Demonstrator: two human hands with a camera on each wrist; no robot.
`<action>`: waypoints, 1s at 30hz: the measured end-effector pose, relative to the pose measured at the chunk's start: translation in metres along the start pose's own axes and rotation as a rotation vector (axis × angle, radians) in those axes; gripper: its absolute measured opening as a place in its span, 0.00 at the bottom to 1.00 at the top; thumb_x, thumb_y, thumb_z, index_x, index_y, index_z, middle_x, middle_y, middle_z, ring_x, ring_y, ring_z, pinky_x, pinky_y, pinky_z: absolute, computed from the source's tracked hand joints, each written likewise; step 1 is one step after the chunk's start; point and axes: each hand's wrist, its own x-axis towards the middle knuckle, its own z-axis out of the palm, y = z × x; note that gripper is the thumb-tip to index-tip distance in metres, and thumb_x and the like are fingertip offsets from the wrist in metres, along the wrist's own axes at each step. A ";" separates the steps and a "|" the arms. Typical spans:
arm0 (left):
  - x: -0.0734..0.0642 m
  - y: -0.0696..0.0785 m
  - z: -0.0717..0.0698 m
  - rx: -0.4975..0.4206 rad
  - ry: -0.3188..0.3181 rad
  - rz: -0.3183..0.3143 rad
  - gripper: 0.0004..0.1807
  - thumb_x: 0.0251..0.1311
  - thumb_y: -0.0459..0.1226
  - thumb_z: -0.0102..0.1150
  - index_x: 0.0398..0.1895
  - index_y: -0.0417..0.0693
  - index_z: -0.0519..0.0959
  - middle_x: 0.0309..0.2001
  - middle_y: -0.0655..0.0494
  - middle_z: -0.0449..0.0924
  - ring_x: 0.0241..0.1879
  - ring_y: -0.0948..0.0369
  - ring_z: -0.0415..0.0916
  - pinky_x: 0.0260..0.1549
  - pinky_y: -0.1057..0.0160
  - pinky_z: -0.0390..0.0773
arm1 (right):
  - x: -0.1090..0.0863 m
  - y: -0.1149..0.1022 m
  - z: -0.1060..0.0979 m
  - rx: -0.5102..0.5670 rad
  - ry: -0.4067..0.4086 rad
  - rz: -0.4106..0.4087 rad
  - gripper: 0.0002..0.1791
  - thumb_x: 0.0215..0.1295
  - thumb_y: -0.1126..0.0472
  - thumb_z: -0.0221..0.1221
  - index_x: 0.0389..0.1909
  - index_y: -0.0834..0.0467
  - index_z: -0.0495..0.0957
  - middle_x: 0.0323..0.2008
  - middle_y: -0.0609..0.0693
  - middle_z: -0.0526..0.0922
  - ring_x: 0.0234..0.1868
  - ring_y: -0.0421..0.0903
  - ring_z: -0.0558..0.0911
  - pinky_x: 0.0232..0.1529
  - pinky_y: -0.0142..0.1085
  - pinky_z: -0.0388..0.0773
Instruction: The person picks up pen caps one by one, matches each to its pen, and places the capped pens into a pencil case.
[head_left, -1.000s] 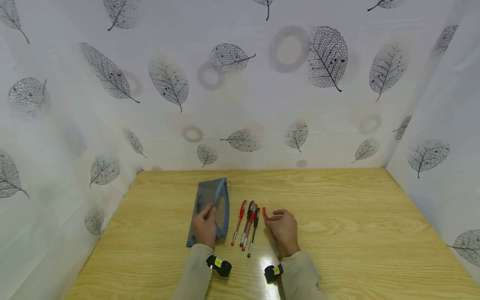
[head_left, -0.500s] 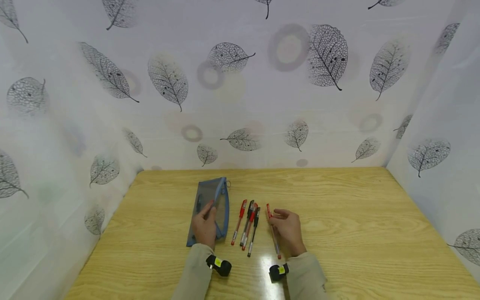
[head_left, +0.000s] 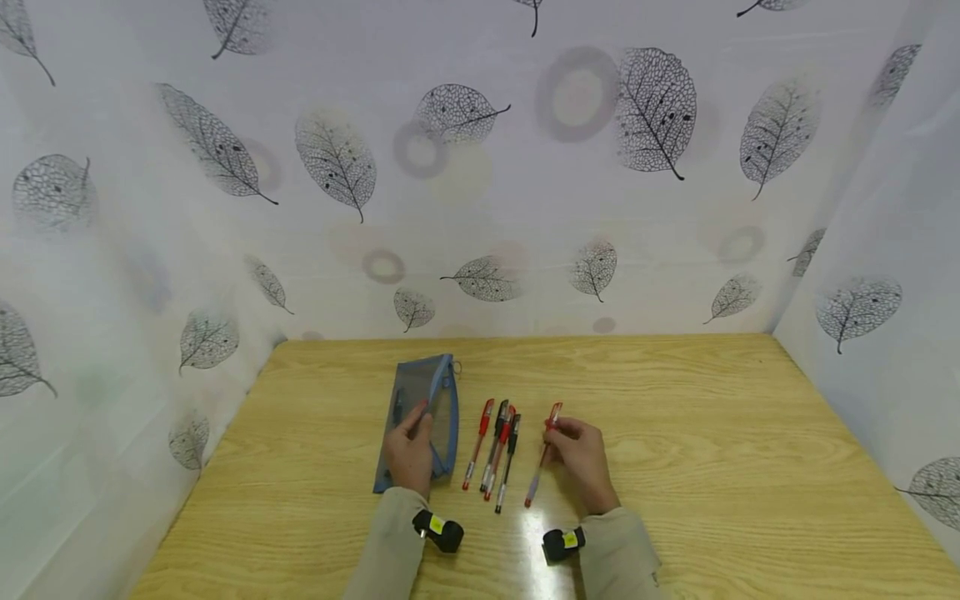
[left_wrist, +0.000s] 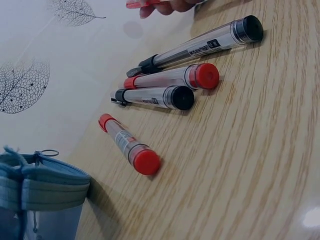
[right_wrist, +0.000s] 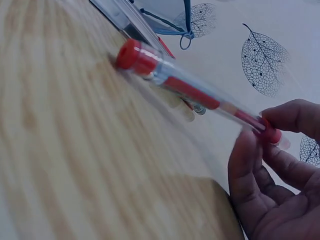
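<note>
A blue-edged, see-through zip pencil case [head_left: 417,382] lies on the table left of centre. My left hand [head_left: 408,458] holds it by its edge, thumb and forefinger at the side. In the left wrist view a blue zip corner of the case [left_wrist: 55,187] shows, but that hand does not. My right hand [head_left: 585,462] pinches a red gel pen [head_left: 542,463] near its cap. In the right wrist view this pen [right_wrist: 185,92] slants, its red end towards the camera. Between the hands lie a red pen [head_left: 477,450], a black pen [head_left: 509,458] and others.
The loose pens lie side by side, two of them, one red [left_wrist: 175,77] and one black [left_wrist: 155,97], close together. A dark object [head_left: 397,404] shows through the case. Leaf-patterned curtains [head_left: 525,208] enclose the wooden table [head_left: 675,400] at back and sides.
My right hand has moved slightly right with the red pen. The pen has swung, its cap end now leaning right and its lower end left. My left hand and the pencil case have stayed put.
</note>
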 end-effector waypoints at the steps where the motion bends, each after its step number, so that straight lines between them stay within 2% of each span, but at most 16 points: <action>1: 0.000 0.000 0.000 0.001 0.001 0.000 0.15 0.68 0.33 0.54 0.56 0.47 0.80 0.58 0.45 0.76 0.56 0.52 0.74 0.36 0.69 0.72 | 0.000 0.000 -0.001 0.018 -0.014 0.001 0.14 0.62 0.74 0.57 0.47 0.77 0.74 0.27 0.56 0.83 0.19 0.40 0.79 0.22 0.33 0.79; 5: -0.001 0.001 0.000 0.000 0.001 0.001 0.15 0.68 0.33 0.54 0.56 0.46 0.80 0.58 0.46 0.77 0.57 0.52 0.74 0.39 0.66 0.74 | 0.001 0.000 -0.005 0.080 -0.075 0.020 0.16 0.66 0.72 0.56 0.53 0.73 0.68 0.27 0.57 0.84 0.22 0.42 0.82 0.25 0.37 0.82; 10: -0.001 0.002 0.000 -0.016 0.000 0.001 0.16 0.68 0.32 0.54 0.56 0.45 0.80 0.58 0.46 0.77 0.59 0.52 0.72 0.52 0.53 0.75 | 0.000 -0.002 -0.007 0.087 -0.117 0.035 0.20 0.65 0.73 0.56 0.57 0.71 0.65 0.28 0.57 0.84 0.23 0.45 0.83 0.27 0.39 0.83; 12: -0.001 0.002 0.000 -0.019 0.002 0.002 0.16 0.68 0.32 0.54 0.56 0.46 0.80 0.58 0.46 0.77 0.59 0.52 0.72 0.53 0.52 0.74 | 0.000 -0.002 -0.008 0.082 -0.123 0.043 0.22 0.64 0.75 0.56 0.58 0.71 0.64 0.28 0.56 0.84 0.23 0.45 0.83 0.27 0.39 0.83; 15: -0.001 0.002 0.000 -0.020 0.001 -0.002 0.16 0.67 0.32 0.54 0.56 0.46 0.80 0.58 0.47 0.77 0.59 0.52 0.73 0.46 0.59 0.76 | 0.002 -0.001 -0.009 0.084 -0.131 0.051 0.24 0.62 0.76 0.56 0.59 0.70 0.63 0.28 0.55 0.83 0.24 0.45 0.83 0.29 0.40 0.83; 19: -0.002 0.003 0.000 -0.014 -0.002 -0.005 0.15 0.67 0.33 0.55 0.56 0.47 0.80 0.58 0.47 0.77 0.58 0.53 0.73 0.37 0.69 0.72 | 0.004 0.002 -0.012 0.095 -0.147 0.052 0.27 0.60 0.77 0.58 0.60 0.69 0.63 0.29 0.54 0.83 0.27 0.45 0.84 0.32 0.40 0.83; 25: -0.001 0.002 0.000 -0.021 -0.001 -0.002 0.15 0.67 0.33 0.54 0.56 0.47 0.80 0.58 0.47 0.77 0.53 0.53 0.75 0.31 0.70 0.71 | 0.002 -0.001 -0.011 0.162 -0.191 0.004 0.29 0.62 0.75 0.58 0.64 0.68 0.63 0.31 0.52 0.84 0.30 0.45 0.85 0.35 0.40 0.83; 30: -0.002 0.001 0.001 -0.018 0.003 -0.004 0.15 0.67 0.33 0.55 0.56 0.47 0.80 0.58 0.45 0.77 0.45 0.51 0.76 0.24 0.70 0.69 | 0.002 -0.007 0.002 0.176 -0.262 -0.046 0.30 0.63 0.73 0.58 0.65 0.71 0.60 0.32 0.54 0.83 0.30 0.46 0.85 0.36 0.44 0.83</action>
